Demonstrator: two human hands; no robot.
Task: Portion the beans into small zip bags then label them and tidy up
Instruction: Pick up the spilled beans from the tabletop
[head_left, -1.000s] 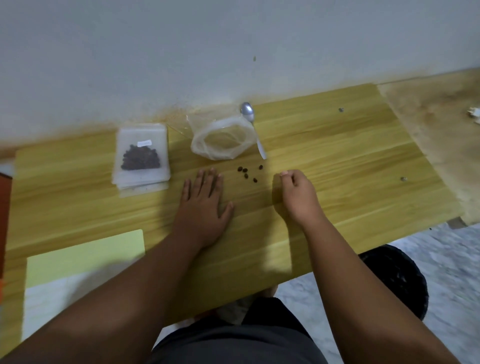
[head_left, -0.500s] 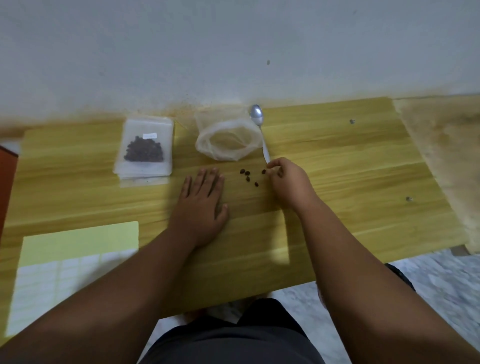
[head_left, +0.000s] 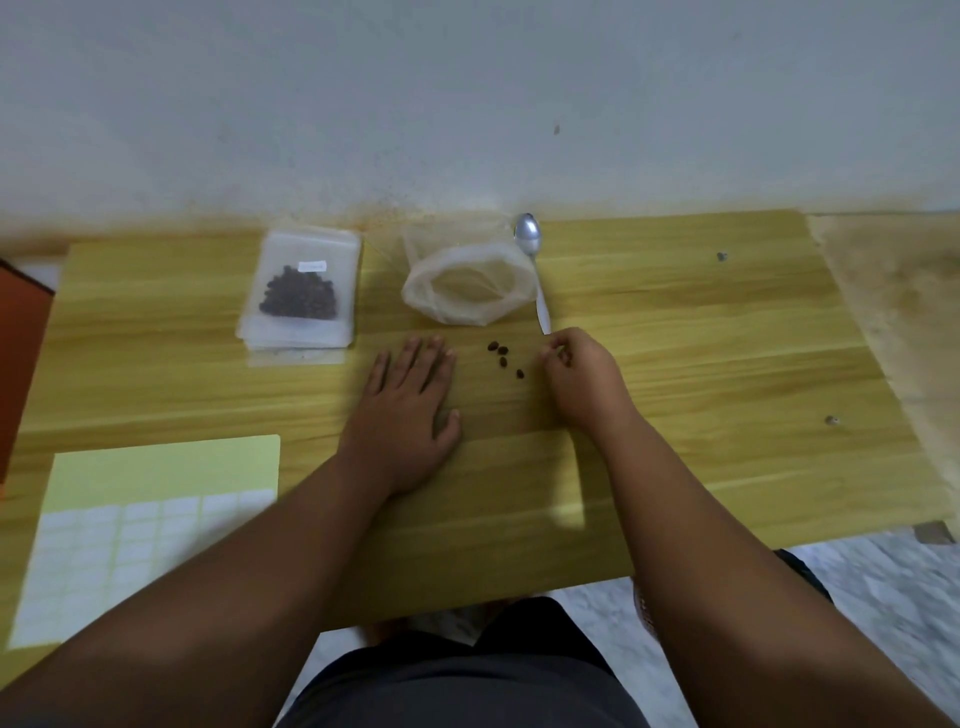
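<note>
**Tidy-up stage: right hand picking stray beans**

Head view. Since a second ago the right hand (head_left: 582, 382) has moved up-left, from bare table to the near end of the spoon (head_left: 530, 244) handle. The loose beans (head_left: 503, 358) numbered five then and four now. The left hand (head_left: 410, 410) has not shifted.

Progress: portioning looks done. The big clear bag (head_left: 467, 283), rim rolled down, stands open by the wall and appears empty. The stack of small zip bags (head_left: 301, 293) lies to its left. The top one holds a dark heap of beans and carries a small white label (head_left: 311, 266). How many bags below are filled I cannot tell. Judged left to do: gather the four strays, bag them, then clear away the spoon, the big bag and the label sheet (head_left: 140, 519) at the near left of the table (head_left: 727, 364).

Beans: small, dark, oval, scattered on the wood between the two hands. They lie just in front of the big bag, apart from each other and touching neither hand.

Grip: left hand lies flat, palm down, fingers straight and spread, holding nothing. Right hand has fingers curled, tips bunched together beside the spoon handle tip. Whether they pinch a bean is hidden, so I cannot tell.
</note>
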